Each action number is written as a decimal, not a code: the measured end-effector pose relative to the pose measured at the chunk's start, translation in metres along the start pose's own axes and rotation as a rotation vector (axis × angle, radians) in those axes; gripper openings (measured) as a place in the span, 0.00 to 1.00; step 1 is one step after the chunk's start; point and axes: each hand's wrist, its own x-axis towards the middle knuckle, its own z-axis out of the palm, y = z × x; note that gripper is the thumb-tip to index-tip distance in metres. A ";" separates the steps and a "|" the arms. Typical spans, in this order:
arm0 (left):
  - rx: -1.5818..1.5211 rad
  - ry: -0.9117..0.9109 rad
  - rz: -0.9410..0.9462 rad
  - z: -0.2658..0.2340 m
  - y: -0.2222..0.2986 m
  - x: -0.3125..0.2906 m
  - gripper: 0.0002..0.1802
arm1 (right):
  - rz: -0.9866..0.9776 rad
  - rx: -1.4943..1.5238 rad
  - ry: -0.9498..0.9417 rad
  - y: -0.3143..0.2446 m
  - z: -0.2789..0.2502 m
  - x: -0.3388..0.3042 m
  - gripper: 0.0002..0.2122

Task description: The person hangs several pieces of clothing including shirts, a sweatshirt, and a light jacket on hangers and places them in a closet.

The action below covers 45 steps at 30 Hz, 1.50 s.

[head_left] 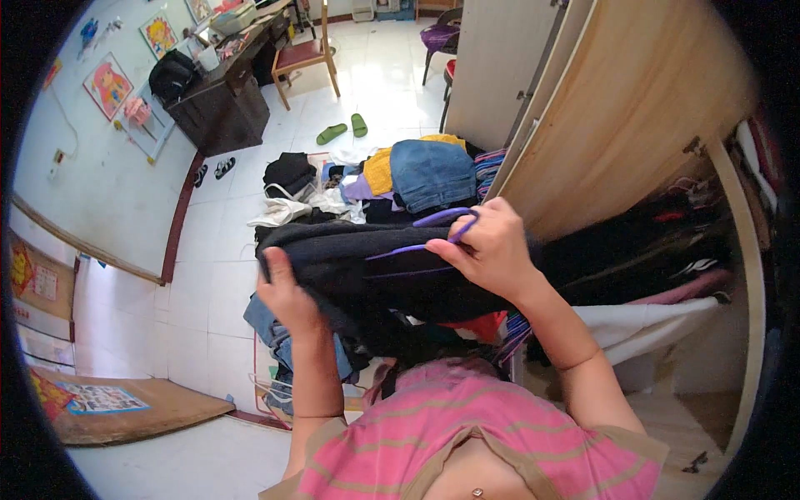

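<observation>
Stretched out between my hands is a black garment [350, 262], its exact kind hard to make out. My left hand [292, 293] grips its left end, thumb on top and the other fingers hidden behind the cloth. In my right hand [493, 250] is a purple clothes hanger [435, 218], pinched near its narrow end. One arm of the hanger lies along the garment, and its far part disappears in the dark fabric. Below my hands, folded blue jeans [265, 321] rest at the left, and a red cloth [477, 325] shows under the black garment.
A wardrobe with an open wooden door [629, 108] stands at the right; dark clothes and a white garment [658, 329] hang inside. Ahead, clothes are piled, with a denim piece [433, 175] on top. Beyond are green slippers [332, 133], a chair [304, 55] and a dark desk [221, 104].
</observation>
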 end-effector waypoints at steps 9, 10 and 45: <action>0.281 -0.096 -0.128 0.011 -0.042 -0.056 0.22 | 0.197 0.112 0.019 0.002 0.021 -0.011 0.21; 0.265 -0.145 -0.136 0.015 -0.049 -0.067 0.20 | 0.185 0.136 -0.026 -0.002 0.024 -0.009 0.21; 0.092 -1.403 0.451 0.041 -0.126 -0.155 0.65 | 1.216 1.581 0.187 0.024 -0.137 -0.012 0.10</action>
